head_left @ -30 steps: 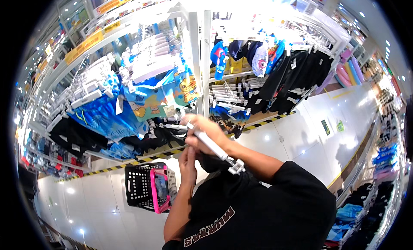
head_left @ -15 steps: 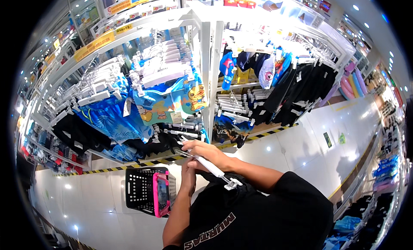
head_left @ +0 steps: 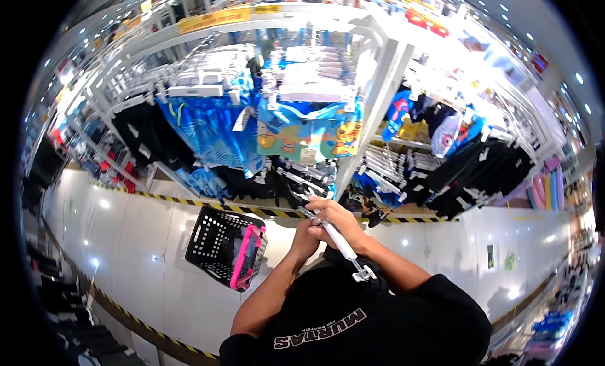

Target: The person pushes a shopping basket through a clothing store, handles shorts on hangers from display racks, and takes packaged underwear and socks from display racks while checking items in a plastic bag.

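R hand (head_left: 338,222) pinches white hanger (head_left: 341,243) nr ctr of frame; L hand (head_left: 305,238) just beside, grip hidden, can't tell. Blk basket (head_left: 207,241) w/ pink handle (head_left: 242,260) lower left.

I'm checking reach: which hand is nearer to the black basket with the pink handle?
Left. The left hand is right of the black basket, apart from it; the right hand, holding a white hanger, is farther right.

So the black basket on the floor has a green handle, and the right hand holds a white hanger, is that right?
Not quite: the head view shows a pink handle, not green. The black basket is on the floor, and the right hand holds a white hanger.
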A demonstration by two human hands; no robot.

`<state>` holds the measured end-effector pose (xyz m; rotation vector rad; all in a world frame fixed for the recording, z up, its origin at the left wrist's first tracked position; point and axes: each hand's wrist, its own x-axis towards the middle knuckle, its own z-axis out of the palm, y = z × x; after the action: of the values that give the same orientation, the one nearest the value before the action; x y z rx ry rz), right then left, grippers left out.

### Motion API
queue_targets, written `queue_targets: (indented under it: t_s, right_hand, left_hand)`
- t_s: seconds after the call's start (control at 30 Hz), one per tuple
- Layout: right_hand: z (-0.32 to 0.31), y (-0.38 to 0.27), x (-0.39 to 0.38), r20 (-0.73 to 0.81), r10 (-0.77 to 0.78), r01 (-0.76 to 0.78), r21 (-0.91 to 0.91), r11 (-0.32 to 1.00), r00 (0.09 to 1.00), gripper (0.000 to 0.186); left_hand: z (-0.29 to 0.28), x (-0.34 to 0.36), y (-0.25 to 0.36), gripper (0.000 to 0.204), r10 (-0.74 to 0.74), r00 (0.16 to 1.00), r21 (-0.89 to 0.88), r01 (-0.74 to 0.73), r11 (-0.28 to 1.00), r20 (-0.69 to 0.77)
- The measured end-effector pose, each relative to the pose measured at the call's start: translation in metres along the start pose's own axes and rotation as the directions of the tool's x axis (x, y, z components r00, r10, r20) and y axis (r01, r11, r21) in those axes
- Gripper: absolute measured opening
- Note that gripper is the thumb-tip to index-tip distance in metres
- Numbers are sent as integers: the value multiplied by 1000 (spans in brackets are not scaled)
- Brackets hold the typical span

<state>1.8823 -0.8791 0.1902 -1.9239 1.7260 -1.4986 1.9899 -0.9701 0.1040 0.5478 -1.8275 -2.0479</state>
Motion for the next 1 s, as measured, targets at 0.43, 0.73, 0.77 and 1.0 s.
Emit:
queue_targets:
  t_s: [0.43, 0.73, 0.77, 1.0]
  right_hand:
    - [-48, 28, 54, -70, -123, 87, -381, 920, 990, 23]
    - [-119, 71, 170, -244, -62, -155, -770, 619, 968, 20]
    - [-118, 82, 182, -230, -71, -145, -794, 591, 971, 17]
    - [-83, 121, 215, -70, -8, -61, -905, 421, 997, 37]
  left_hand:
    - [-47, -25, -8, 37, 2, 988, -84, -15, 996, -155]
    - [-144, -86, -48, 22, 309, 787, 681, 184, 709, -535]
    - [-146, -92, -52, 24, 296, 765, 663, 220, 715, -572]
    - [-140, -124, -91, 33, 325, 693, 712, 383, 589, -643]
